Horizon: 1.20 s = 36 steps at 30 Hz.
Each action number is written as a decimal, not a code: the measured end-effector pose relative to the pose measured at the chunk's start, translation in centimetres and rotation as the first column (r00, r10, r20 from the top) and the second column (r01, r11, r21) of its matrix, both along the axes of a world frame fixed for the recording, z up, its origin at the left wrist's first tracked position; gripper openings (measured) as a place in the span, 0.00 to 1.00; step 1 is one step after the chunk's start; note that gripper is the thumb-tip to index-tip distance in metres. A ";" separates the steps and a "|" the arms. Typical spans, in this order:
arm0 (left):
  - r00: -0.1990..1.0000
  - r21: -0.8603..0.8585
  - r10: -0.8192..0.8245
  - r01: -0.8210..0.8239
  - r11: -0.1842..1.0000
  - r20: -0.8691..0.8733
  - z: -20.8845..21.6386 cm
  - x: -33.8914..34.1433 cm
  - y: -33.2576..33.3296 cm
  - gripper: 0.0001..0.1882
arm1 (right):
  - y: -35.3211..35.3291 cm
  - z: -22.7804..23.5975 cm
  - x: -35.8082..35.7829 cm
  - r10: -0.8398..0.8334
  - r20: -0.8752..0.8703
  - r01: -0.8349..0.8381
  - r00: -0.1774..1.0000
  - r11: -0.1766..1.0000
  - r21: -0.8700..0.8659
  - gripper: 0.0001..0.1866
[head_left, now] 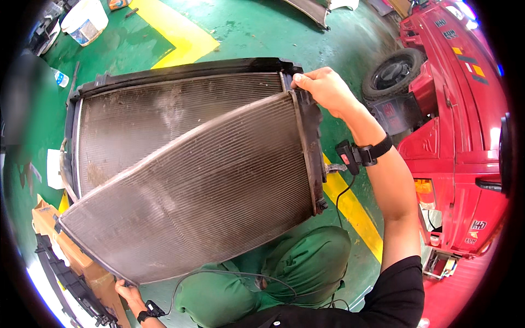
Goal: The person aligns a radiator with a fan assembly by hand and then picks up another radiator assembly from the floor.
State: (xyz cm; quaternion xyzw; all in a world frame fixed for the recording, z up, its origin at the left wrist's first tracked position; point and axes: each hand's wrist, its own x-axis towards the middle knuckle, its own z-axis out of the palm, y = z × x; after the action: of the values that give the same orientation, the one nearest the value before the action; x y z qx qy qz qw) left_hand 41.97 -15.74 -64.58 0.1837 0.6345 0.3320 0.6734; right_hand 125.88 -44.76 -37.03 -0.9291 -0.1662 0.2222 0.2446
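Note:
A dusty finned radiator (202, 186) is tilted in front of me, its ribbed face turned up. My right hand (325, 90) is closed on its upper right corner, the thumb on top, beside the dark side tank. At its lower left corner, my left hand (128, 292) grips the edge, fingers partly hidden. Behind it, partly covered, is a second finned panel (131, 123) in a black frame. The two nearly meet at the upper right; whether they are joined there I cannot tell. The front radiator's lower edge is close to my green-trousered knees.
A red vehicle body (465, 147) stands at the right, with a tyre (394, 72) beside it. Cardboard (90, 262) and a black plastic trim part (68, 279) lie at the lower left. A white bucket (85, 22) and a bottle (61, 78) are on the green floor.

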 end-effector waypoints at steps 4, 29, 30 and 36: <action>1.000 0.022 -0.019 0.019 1.000 0.018 1.8 3.3 -0.9 0.40 | 0.4 0.0 0.5 0.165 0.149 -0.152 0.975 0.984 -0.098 0.25; 0.999 0.041 0.032 -0.031 0.999 -0.026 5.1 9.6 -3.8 0.36 | 2.0 -4.0 3.5 0.410 0.339 -0.330 0.847 0.905 -0.270 0.18; 1.000 0.046 0.028 -0.028 0.999 0.000 4.8 9.4 -3.8 0.36 | 2.2 -4.1 3.8 0.395 0.343 -0.315 0.852 0.911 -0.266 0.17; 0.997 0.066 0.062 -0.059 0.996 -0.048 5.5 10.3 -3.6 0.38 | 2.1 -3.8 3.2 0.289 0.370 -0.217 0.883 0.950 -0.225 0.17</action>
State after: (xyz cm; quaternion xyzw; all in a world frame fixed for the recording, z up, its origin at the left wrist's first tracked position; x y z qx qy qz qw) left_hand 52.29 -19.31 -59.06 0.1944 0.6454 0.3680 0.6406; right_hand 129.04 -42.63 -40.79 -0.9428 -0.3124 0.0724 0.0910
